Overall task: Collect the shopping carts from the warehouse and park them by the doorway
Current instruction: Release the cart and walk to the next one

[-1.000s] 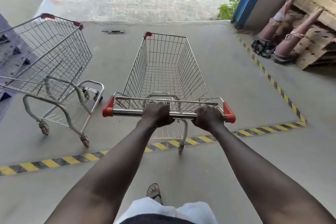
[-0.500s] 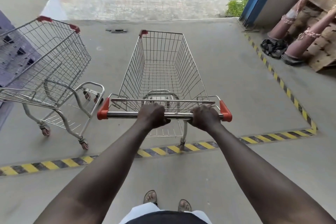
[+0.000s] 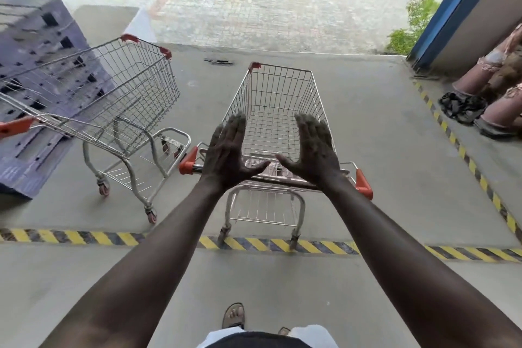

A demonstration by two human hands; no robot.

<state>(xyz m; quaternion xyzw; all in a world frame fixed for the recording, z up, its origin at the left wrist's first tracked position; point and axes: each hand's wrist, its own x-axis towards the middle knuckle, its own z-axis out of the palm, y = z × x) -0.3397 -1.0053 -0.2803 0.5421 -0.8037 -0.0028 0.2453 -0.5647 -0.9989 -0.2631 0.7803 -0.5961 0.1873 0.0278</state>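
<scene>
Standing just beyond the striped floor line (image 3: 84, 237), the shopping cart (image 3: 278, 99) is faced by the left hand (image 3: 226, 155) and right hand (image 3: 315, 155), both held spread, fingers straight, above its handle (image 3: 187, 164).

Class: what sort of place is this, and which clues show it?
Likely a warehouse doorway: concrete floor edged with yellow-black hazard tape, stacked plastic pallets, and paved yard just outside.
</scene>
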